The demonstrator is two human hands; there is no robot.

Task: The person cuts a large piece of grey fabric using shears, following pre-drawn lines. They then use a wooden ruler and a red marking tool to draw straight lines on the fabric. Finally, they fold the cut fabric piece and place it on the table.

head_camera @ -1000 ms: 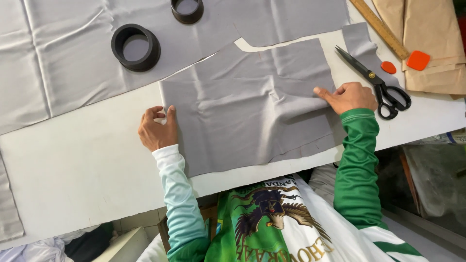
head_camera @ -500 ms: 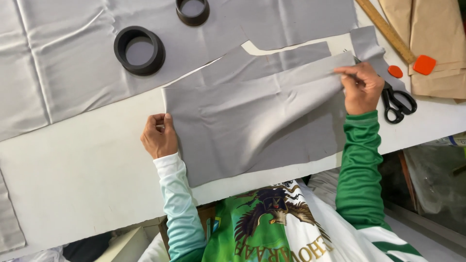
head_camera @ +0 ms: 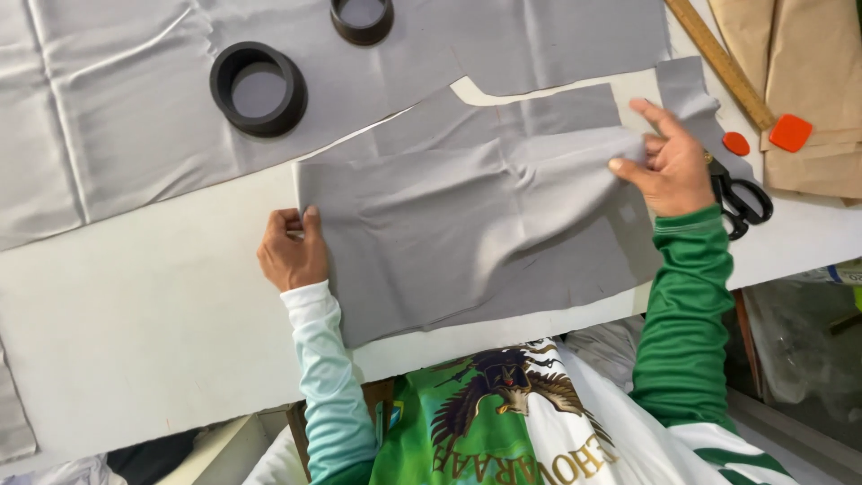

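Hands first: left hand (head_camera: 292,250) pinches the left edge of a cut grey fabric piece (head_camera: 467,233), fingers curled tight over the corner, so it's closed on the cloth. Right hand (head_camera: 669,166) grips the same piece near its upper right, thumb and fingers nipped on a raised fold with the index finger sticking out. The piece lies on the white table (head_camera: 135,341) right in front of the person, wrinkled and lifted a bit toward the right hand, its lower edge close to the table's near edge.

Just past the right hand, black-handled scissors (head_camera: 741,198) sit partly hidden behind the wrist. Beyond them there's a small orange-red disc (head_camera: 736,144) and an orange-red chalk-like tab (head_camera: 791,133), which rests on brown paper (head_camera: 808,72) in the top right corner. A wooden ruler (head_camera: 718,61) runs diagonally along that paper's edge.

Above the cut piece, a big sheet of the same grey cloth (head_camera: 117,117) covers the far table, with a notch cut out where white shows through. Two black rings weigh it down: a larger one (head_camera: 259,90) up left, a smaller one (head_camera: 362,18) at the top edge, partly out of view.

No packages or signs that I can make out on the table.
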